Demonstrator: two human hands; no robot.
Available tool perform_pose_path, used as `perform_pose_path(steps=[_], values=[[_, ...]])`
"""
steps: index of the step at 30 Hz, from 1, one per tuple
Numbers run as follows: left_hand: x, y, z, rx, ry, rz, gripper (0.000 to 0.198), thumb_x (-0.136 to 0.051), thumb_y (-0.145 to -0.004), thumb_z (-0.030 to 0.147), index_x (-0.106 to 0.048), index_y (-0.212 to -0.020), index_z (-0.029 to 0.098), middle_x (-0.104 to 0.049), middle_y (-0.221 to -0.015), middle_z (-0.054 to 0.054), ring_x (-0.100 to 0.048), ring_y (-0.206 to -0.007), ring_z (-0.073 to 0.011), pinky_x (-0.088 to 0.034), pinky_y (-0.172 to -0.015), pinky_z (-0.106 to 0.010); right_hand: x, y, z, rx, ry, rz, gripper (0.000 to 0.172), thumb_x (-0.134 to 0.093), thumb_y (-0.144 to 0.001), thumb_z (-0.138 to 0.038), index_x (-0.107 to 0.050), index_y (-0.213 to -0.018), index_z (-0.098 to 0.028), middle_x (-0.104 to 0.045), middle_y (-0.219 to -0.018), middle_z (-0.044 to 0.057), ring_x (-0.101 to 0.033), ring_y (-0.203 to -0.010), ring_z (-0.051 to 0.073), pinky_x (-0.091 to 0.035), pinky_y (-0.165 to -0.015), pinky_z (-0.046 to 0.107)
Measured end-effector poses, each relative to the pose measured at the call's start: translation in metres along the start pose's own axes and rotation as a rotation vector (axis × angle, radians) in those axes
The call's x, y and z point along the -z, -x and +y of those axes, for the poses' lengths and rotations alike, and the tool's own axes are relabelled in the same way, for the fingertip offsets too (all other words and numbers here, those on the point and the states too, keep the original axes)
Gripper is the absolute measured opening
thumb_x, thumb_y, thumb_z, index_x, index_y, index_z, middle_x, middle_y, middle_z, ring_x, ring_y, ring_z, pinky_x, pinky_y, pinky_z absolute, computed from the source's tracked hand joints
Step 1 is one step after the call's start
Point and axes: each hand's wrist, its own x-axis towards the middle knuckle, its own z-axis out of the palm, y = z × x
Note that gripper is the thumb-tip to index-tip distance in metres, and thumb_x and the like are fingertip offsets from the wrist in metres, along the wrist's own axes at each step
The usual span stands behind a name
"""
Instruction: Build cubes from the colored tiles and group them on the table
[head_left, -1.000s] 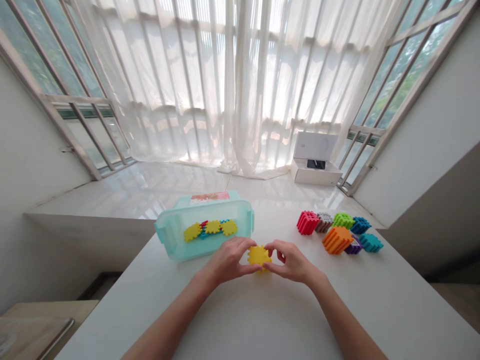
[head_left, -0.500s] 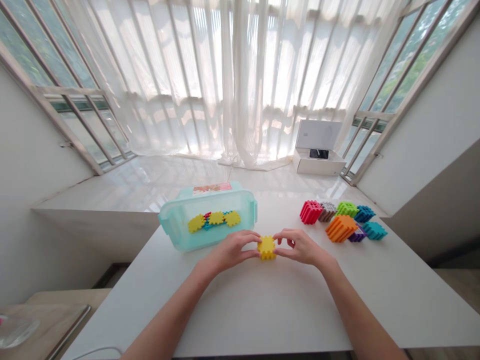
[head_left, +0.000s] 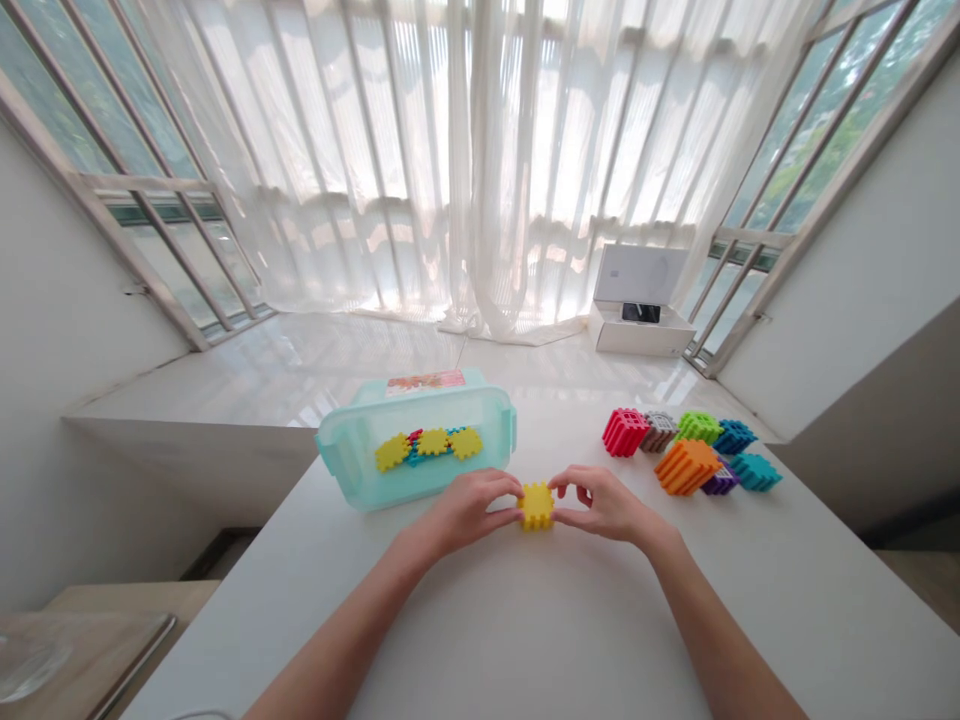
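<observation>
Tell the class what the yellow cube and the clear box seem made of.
The yellow notched cube looks like moulded plastic, smooth and glossy, with crisp toothed edges. The pale aqua box looks like translucent plastic: the pieces inside show through its wall.

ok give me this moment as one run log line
left hand: holds yellow toy block | right hand: holds same block | to left: clear plastic box | to right: coloured toy blocks

Bright daylight pours through the sheer curtains (head_left: 487, 170) at twelve o'clock, throwing glare across the glossy floor (head_left: 300, 365) at eleven. Shadows stay soft. The window frames (head_left: 142, 183) bow strongly toward ten and two, and nothing looks blurred.
</observation>
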Motion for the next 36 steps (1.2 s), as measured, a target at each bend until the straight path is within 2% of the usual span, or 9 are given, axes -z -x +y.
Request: perform_pose_path(steps=[9,22,36], values=[[0.0036,0.0000,0.0019,0.013,-0.002,-0.035,0.011,-0.067,-0.088,0.031,-0.067,-0.096,0.024,-0.073,-0.108,-0.002,-0.067,-0.098,-0.0195,-0.051,-0.085,-0.028,-0.0026,-0.0012,-0.0002,-0.002,-0.026,-0.013,0.024,-0.074,-0.078,-0.029,-0.069,-0.101,-0.025,-0.069,-0.093,0.000,-0.053,-0.069,0.014,-0.046,-0.066,0.026],[0.0000,0.0002,0.0001,0.017,-0.047,-0.065,0.012,-0.063,-0.089,0.032,-0.066,-0.098,0.023,-0.072,-0.104,-0.004,-0.067,-0.096,-0.0212,-0.052,-0.085,-0.031,-0.0050,-0.0017,0.0038,-0.002,0.002,-0.032,0.023,-0.072,-0.078,-0.030,-0.070,-0.100,-0.023,-0.069,-0.091,0.001,-0.054,-0.068,0.015,-0.047,-0.067,0.028],[-0.0032,-0.0001,0.0009,0.031,-0.064,-0.066,0.015,-0.062,-0.087,0.027,-0.065,-0.101,0.023,-0.071,-0.102,-0.004,-0.067,-0.094,-0.0200,-0.051,-0.082,-0.028,-0.0090,-0.0026,0.0054,0.020,0.071,-0.038,0.021,-0.073,-0.076,-0.028,-0.071,-0.096,-0.022,-0.069,-0.087,0.001,-0.058,-0.069,0.015,-0.046,-0.064,0.025]])
